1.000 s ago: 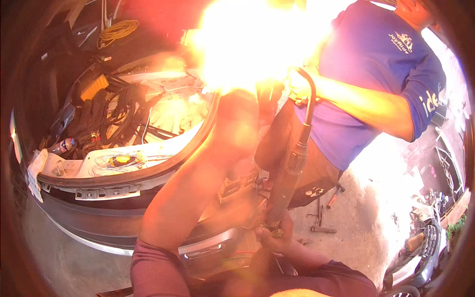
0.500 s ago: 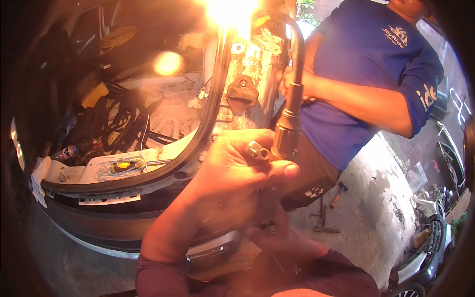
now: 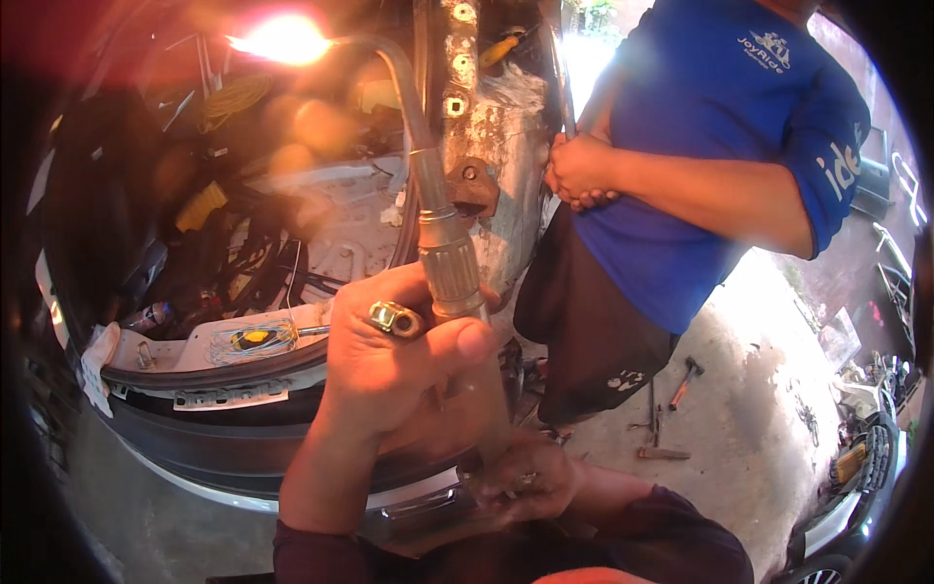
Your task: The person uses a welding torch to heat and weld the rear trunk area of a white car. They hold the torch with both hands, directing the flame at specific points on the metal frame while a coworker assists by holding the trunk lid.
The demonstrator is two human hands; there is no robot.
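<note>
My left hand (image 3: 375, 365) is closed around a gas torch (image 3: 450, 258) with a ribbed metal collar and a bent neck. A bright flame (image 3: 287, 41) burns at its tip, pointing left. Between the fingers pokes a small brass-coloured tube end (image 3: 394, 318) with a hole in it. Lower down, my right hand (image 3: 530, 477) is curled below the torch, with small metal parts showing at its fingers. What it grips there is blurred. Beyond the torch stands a scraped car body pillar (image 3: 506, 127) with a rusty bracket (image 3: 474, 185) on it.
At left is the opened car rear with a dark bumper (image 3: 233, 448); a wire coil and yellow item (image 3: 255, 339) lie on its sill. A person in a blue shirt (image 3: 700, 146) stands close on the right, hands clasped. A hammer (image 3: 686, 383) lies on the concrete floor.
The torch has moved left, away from the person in blue. Its flame has swung from the top middle to the upper left. My left hand has shifted left and slightly down.
</note>
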